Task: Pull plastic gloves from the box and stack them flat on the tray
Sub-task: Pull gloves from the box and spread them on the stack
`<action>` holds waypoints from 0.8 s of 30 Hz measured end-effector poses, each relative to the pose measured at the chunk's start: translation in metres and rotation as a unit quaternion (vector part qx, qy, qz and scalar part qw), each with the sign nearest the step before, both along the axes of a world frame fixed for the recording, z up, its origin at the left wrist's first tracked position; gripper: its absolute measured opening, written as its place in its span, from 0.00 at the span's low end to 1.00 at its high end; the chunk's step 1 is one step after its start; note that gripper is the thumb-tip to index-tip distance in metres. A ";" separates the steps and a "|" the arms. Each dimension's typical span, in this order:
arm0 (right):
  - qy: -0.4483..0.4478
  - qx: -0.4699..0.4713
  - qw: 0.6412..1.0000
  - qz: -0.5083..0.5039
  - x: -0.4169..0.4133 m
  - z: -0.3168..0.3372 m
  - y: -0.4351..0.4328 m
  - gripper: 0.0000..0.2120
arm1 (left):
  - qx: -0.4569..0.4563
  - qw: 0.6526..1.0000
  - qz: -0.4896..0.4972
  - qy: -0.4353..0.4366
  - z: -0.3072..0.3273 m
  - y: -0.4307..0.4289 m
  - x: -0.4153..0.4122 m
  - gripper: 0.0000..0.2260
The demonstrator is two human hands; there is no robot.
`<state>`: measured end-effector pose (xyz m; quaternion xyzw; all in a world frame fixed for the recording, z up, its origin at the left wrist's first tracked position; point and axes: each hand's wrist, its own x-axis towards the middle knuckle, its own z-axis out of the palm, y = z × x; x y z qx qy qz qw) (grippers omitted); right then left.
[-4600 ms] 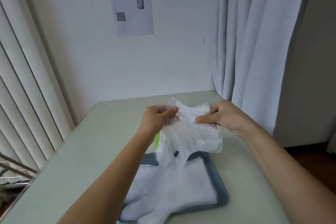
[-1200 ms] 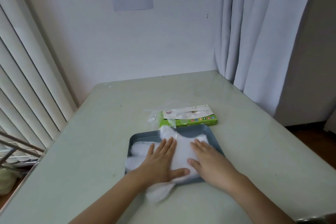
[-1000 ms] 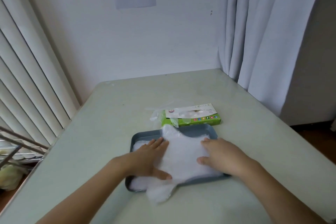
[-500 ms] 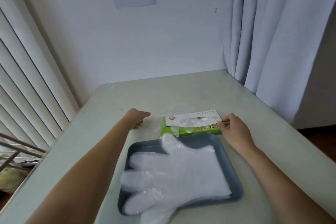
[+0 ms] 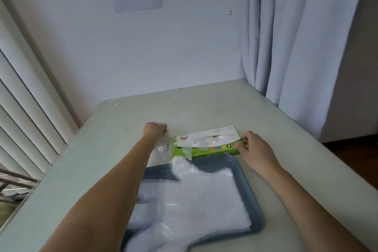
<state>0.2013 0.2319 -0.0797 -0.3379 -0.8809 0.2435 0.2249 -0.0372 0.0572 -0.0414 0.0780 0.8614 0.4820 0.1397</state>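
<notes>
Box: flat green-and-white carton [image 5: 206,144], lying on the matte table [image 5: 102,149] at the tray's 12 o'clock.
Left hand: fist [image 5: 154,131] at the box's 9 o'clock, gripping a thin, crinkled clear glove [image 5: 164,146] that trails from that end.
Right hand: [image 5: 255,148] at the box's 3 o'clock, fingertips pinching the carton's end.
Tray: grey-blue rounded rectangle [image 5: 216,159] holding a flat stack of filmy gloves [image 5: 190,200], their fingers spilling over its 7 o'clock edge.

Dim, flat daylight with cool cast, brightest at blinds [image 5: 30,98] left. Soft faint shadows on bench [image 5: 204,108]. Wide-angle bowing at edges; whole frame slightly soft.
</notes>
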 end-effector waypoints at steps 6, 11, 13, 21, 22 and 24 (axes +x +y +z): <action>0.004 -0.026 1.000 0.004 0.005 0.000 -0.003 0.13 | 0.245 0.968 0.019 -0.056 0.042 -0.014 0.015 0.13; 0.039 -0.064 0.997 0.015 0.011 0.008 -0.014 0.17 | 0.201 0.976 -0.082 0.036 0.067 -0.025 0.037 0.08; 0.083 -0.067 0.994 0.033 0.013 0.018 -0.022 0.22 | 0.177 0.972 -0.138 0.068 0.084 -0.032 0.050 0.04; 0.252 -0.384 0.858 0.228 0.015 0.088 -0.055 0.52 | 0.136 0.893 -0.422 0.074 0.158 -0.081 0.103 0.04; 0.245 -0.422 0.834 0.258 0.014 0.093 -0.059 0.58 | 0.137 0.883 -0.444 0.067 0.162 -0.087 0.107 0.04; 0.229 -0.477 0.791 0.308 0.012 0.100 -0.068 0.63 | 0.146 0.871 -0.467 0.052 0.167 -0.096 0.112 0.06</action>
